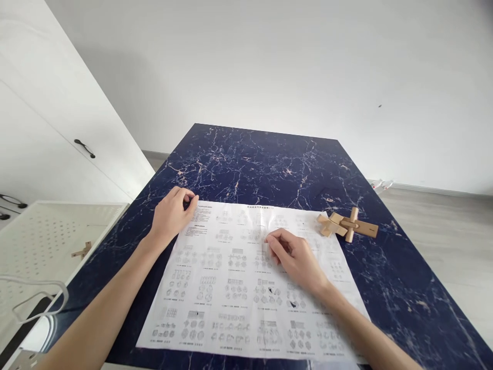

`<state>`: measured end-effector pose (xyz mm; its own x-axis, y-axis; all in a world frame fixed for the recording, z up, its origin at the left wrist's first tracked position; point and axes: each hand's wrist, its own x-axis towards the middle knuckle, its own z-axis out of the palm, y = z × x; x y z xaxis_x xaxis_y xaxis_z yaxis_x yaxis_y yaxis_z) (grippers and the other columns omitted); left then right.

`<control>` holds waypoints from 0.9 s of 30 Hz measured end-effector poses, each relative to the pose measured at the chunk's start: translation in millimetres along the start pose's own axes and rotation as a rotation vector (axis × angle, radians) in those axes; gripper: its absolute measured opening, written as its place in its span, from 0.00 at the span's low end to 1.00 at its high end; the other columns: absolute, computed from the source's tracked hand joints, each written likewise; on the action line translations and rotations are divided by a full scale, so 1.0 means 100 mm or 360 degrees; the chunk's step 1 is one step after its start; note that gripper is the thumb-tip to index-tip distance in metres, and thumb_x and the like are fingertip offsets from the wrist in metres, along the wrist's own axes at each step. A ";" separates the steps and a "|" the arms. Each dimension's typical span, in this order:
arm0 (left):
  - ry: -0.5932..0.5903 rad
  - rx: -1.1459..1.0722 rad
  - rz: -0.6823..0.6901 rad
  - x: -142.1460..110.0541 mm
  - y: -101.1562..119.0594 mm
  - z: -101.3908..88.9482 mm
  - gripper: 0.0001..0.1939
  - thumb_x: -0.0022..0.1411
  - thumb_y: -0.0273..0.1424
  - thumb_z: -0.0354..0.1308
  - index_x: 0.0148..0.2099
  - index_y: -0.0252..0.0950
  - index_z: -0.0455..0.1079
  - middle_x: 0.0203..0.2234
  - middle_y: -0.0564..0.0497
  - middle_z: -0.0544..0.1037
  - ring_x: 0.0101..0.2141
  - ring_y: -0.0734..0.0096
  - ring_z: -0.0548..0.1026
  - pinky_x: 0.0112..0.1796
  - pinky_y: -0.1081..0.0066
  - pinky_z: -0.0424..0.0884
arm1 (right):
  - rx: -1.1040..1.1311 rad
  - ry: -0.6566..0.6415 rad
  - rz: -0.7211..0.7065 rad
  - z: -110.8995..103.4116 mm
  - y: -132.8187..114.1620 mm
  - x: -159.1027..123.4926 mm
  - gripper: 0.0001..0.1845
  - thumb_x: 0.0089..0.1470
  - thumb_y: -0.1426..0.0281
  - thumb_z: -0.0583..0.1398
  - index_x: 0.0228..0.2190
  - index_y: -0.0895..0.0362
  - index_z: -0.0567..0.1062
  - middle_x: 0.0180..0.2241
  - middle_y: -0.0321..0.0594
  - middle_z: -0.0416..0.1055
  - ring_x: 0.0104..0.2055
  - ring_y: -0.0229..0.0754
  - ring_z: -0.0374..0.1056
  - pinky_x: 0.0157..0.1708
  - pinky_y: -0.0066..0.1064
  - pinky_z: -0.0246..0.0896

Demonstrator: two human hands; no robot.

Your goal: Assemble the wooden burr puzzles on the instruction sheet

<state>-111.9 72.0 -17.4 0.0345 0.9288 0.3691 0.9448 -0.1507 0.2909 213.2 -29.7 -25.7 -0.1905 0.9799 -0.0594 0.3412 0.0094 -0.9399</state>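
A large white instruction sheet (239,288) printed with small puzzle diagrams lies flat on the dark blue marble table (269,159). My left hand (171,213) rests at the sheet's top left corner, fingers curled and pinching the paper's edge. On the sheet's upper middle sits my right hand (296,257), with fingers bent and tips pressed down on the paper. A wooden interlocking puzzle (346,225) of crossed light-brown sticks lies on the table just past the sheet's top right corner, a hand's width from my right hand.
A white perforated surface (50,241) stands to the left of the table with a small wooden piece (81,251) on it. A white cable (34,300) loops at the lower left. White cabinet doors with a black handle (84,148) rise behind.
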 end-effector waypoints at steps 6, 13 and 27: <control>-0.0061 0.0140 0.0012 0.00 0.01 0.06 0.18 0.74 0.47 0.53 0.37 0.39 0.69 0.38 0.47 0.78 0.36 0.58 0.79 0.33 0.66 0.66 | 0.0032 0.0001 -0.0039 -0.01 0.02 0.00 0.16 0.71 0.56 0.57 0.34 0.52 0.74 0.26 0.34 0.71 0.25 0.38 0.65 0.27 0.33 0.58; -0.0120 0.0190 0.0011 0.04 -0.01 0.07 0.22 0.76 0.46 0.51 0.32 0.39 0.70 0.36 0.48 0.77 0.33 0.61 0.77 0.30 0.68 0.62 | 0.0128 -0.0024 -0.0017 -0.07 0.03 0.01 0.18 0.70 0.53 0.58 0.35 0.53 0.75 0.27 0.35 0.72 0.25 0.38 0.65 0.27 0.33 0.59; -0.0056 0.0079 -0.0053 0.06 0.00 0.08 0.20 0.75 0.45 0.51 0.34 0.40 0.70 0.38 0.47 0.79 0.40 0.57 0.79 0.35 0.66 0.66 | 0.0186 -0.0006 -0.0074 -0.09 0.06 0.01 0.20 0.69 0.51 0.59 0.35 0.53 0.75 0.27 0.35 0.71 0.25 0.37 0.64 0.26 0.33 0.60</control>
<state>-109.4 80.1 -22.7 0.0136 0.9444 0.3285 0.9605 -0.1037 0.2582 223.4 -27.3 -28.4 -0.2070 0.9782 -0.0159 0.2224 0.0312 -0.9745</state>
